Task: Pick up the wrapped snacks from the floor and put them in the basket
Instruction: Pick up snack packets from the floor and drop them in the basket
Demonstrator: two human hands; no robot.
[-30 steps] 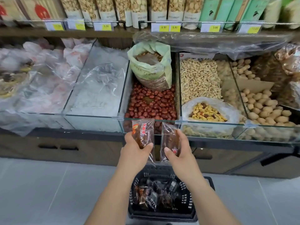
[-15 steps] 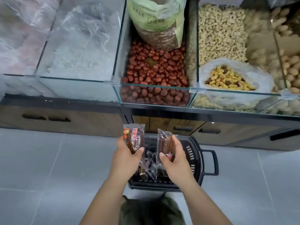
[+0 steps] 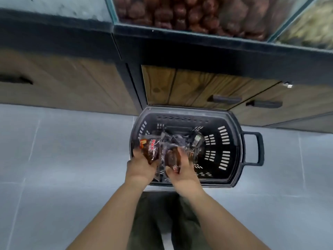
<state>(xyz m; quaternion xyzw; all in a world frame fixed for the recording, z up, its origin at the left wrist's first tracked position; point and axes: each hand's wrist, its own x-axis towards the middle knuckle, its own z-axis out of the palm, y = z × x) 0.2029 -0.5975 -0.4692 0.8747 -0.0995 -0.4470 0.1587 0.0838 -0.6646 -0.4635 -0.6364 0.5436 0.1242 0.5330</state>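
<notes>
A black plastic basket (image 3: pixel 232 147) stands on the grey tiled floor against the counter base. Several clear-wrapped dark snacks (image 3: pixel 182 139) lie inside it. My left hand (image 3: pixel 139 166) grips a brown wrapped snack with red lettering (image 3: pixel 150 150) over the basket's left side. My right hand (image 3: pixel 183 168) holds a second brown wrapped snack (image 3: pixel 173 157) just beside it, over the basket's near rim. The two packets almost touch. The picture is blurred by motion.
A wooden cabinet front with dark handles (image 3: pixel 225 99) rises right behind the basket. Above it is a glass bin of red dates (image 3: pixel 189 13). The basket's side handle (image 3: pixel 254 148) sticks out to the right. Grey floor tiles (image 3: pixel 63 159) spread to the left.
The view has tipped down from the shelves to the floor. Both hands have dropped with their snacks, from in front of the glass bins down to the basket's opening.
</notes>
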